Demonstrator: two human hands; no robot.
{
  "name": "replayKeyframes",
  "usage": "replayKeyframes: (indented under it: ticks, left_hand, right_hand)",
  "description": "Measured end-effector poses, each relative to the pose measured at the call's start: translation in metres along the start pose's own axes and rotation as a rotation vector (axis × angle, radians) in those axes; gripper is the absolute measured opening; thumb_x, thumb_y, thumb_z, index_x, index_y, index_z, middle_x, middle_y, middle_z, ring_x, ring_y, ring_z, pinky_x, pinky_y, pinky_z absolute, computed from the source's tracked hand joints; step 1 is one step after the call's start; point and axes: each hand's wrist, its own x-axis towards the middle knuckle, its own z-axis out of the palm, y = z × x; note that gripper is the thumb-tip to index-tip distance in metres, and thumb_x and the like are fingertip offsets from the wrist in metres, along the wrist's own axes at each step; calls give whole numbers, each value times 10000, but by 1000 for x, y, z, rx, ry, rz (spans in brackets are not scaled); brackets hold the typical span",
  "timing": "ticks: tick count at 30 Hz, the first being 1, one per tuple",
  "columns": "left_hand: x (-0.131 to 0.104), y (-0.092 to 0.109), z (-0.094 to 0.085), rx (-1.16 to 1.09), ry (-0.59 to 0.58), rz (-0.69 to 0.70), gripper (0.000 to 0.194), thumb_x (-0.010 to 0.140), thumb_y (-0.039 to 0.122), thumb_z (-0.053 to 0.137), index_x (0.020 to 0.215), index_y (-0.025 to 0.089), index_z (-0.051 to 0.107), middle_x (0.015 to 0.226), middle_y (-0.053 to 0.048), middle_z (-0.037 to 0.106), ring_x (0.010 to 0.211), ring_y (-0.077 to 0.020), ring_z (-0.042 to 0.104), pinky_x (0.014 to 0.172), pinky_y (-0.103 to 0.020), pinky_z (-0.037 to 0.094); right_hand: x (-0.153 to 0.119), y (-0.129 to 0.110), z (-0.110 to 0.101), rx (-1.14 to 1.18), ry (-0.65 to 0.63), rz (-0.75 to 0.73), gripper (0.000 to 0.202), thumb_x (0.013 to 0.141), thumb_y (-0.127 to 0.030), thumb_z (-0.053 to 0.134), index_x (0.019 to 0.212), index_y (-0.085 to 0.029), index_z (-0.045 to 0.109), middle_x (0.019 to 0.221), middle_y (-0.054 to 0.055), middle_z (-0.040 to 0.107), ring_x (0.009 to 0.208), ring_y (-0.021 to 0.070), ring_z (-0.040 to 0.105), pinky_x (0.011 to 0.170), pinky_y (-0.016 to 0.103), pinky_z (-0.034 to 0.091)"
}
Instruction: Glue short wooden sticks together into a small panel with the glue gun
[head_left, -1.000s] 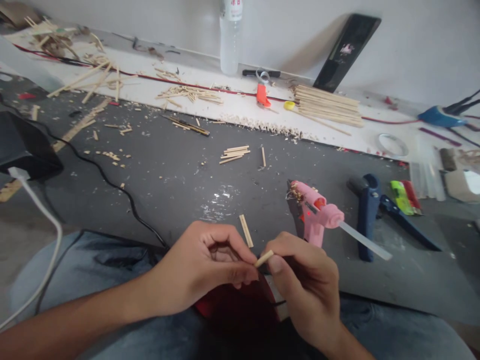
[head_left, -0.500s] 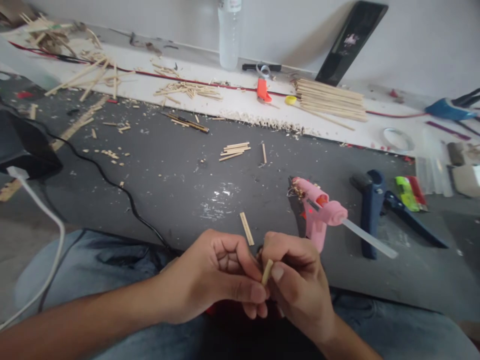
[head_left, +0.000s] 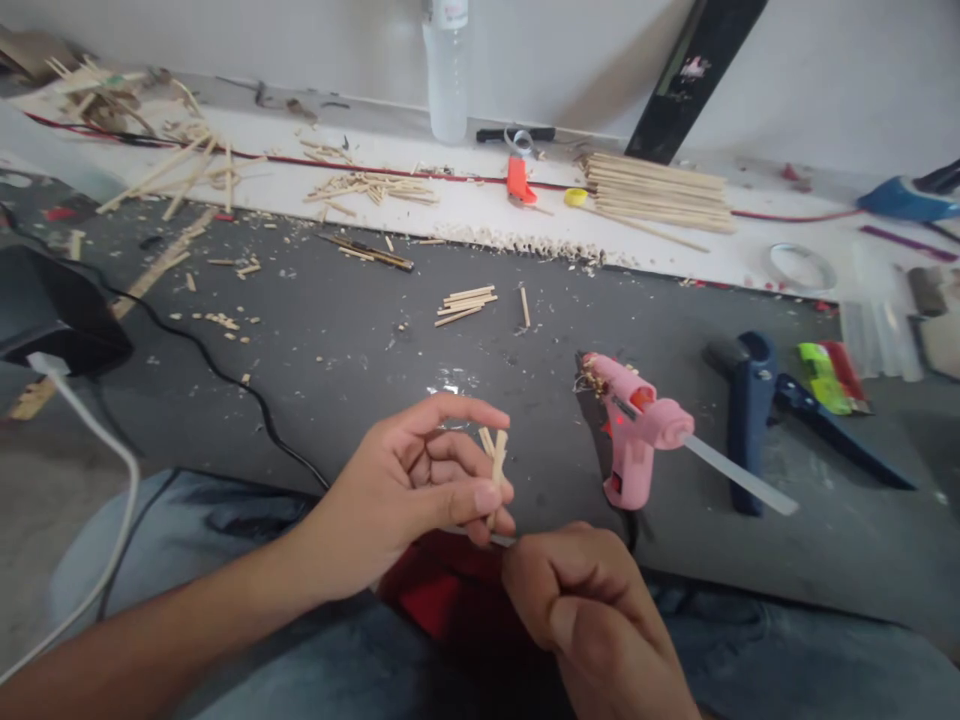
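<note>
My left hand (head_left: 435,475) pinches a short wooden stick (head_left: 499,455) upright between thumb and fingers, above the table's near edge. Just behind that stick, a pair of short sticks (head_left: 486,437) lies on the grey table, partly hidden by my fingers. My right hand (head_left: 592,590) is closed like a fist, lower and to the right. A thin pale strip (head_left: 501,540) shows between the two hands; what my right fingers grip is hidden. To the right, a pink glue gun (head_left: 634,430) with a clear glue stick stands on the table.
Several cut sticks (head_left: 466,300) and a single one (head_left: 525,307) lie mid-table. Long sticks (head_left: 656,195) are stacked at the back beside a bottle (head_left: 448,80). A blue-handled cutter tool (head_left: 750,420) lies right of the glue gun. A black cable (head_left: 225,370) crosses the left side.
My hands have drawn apart: the left rose with the stick, now pinched in it alone, while the right moved down and closed into a fist. The view shifted slightly.
</note>
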Motion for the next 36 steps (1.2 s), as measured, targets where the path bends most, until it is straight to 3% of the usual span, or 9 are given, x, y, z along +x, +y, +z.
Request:
replayKeyframes:
  ticks: [4, 7, 10, 12, 17, 20, 24, 31, 36]
  left_hand:
    - [0, 0, 2, 8, -53, 40, 359, 869, 140, 834, 1181, 304, 769, 846, 29, 739, 708, -109, 771, 629, -166, 641]
    - [-5, 2, 5, 34, -61, 60, 346, 892, 134, 810, 1177, 327, 781, 871, 38, 722, 709, -77, 748, 670, -154, 637]
    - [-10, 5, 8, 59, -66, 40, 391, 866, 108, 827, 1186, 328, 780, 877, 37, 730, 714, -59, 730, 708, -130, 615]
    - [-12, 5, 10, 117, -69, 21, 402, 859, 122, 838, 1198, 330, 780, 937, 21, 746, 724, -54, 720, 700, -110, 592]
    - [-16, -1, 10, 468, 0, 164, 372, 894, 197, 816, 1202, 406, 792, 985, 29, 737, 822, -72, 713, 727, -103, 565]
    - [-18, -4, 6, 643, 14, 236, 380, 921, 217, 789, 1220, 451, 777, 958, 52, 760, 816, -74, 715, 710, -105, 558]
    - [-20, -4, 4, 717, 10, 220, 376, 941, 252, 768, 1239, 480, 762, 944, 61, 775, 754, -83, 726, 680, -136, 573]
    - [-20, -4, 11, 390, -27, 80, 336, 916, 207, 779, 1125, 469, 813, 817, 50, 735, 670, -86, 691, 632, -170, 581]
    - [-15, -6, 13, 51, -136, -56, 361, 878, 104, 797, 1085, 397, 838, 772, 43, 735, 656, -55, 691, 666, -144, 581]
  right_hand:
    - [1, -13, -9, -365, -34, -154, 480, 1039, -300, 455, 619, -172, 262, 536, -45, 216, 488, 70, 210, 473, 260, 160]
    - [8, -21, -11, -431, 34, -205, 425, 1031, -240, 568, 654, -173, 382, 560, -64, 293, 488, 50, 240, 436, 214, 167]
    - [14, -21, -10, -385, 123, -231, 95, 1038, -240, 587, 950, -214, 612, 635, -74, 455, 497, 54, 384, 439, 176, 293]
    - [16, -18, -11, -387, 146, -254, 80, 1052, -238, 570, 1096, -235, 637, 703, -60, 555, 542, 63, 490, 478, 168, 383]
    - [16, -13, -16, -524, 175, -318, 143, 1049, -222, 569, 939, -227, 660, 770, -38, 628, 647, 70, 571, 554, 174, 439]
    - [16, -13, -19, -596, 158, -346, 147, 1039, -204, 561, 932, -222, 659, 731, -50, 601, 608, 59, 531, 558, 179, 431]
    - [16, -14, -19, -629, 130, -388, 163, 1016, -151, 542, 897, -210, 636, 699, -54, 578, 538, 44, 468, 490, 188, 360]
    - [20, -18, -16, -594, 111, -450, 195, 969, -69, 525, 880, -208, 627, 666, -75, 596, 523, 22, 508, 480, 147, 368]
    - [25, -15, -9, -358, 138, -450, 213, 915, -35, 548, 789, -193, 615, 614, -70, 608, 473, 32, 576, 456, 98, 445]
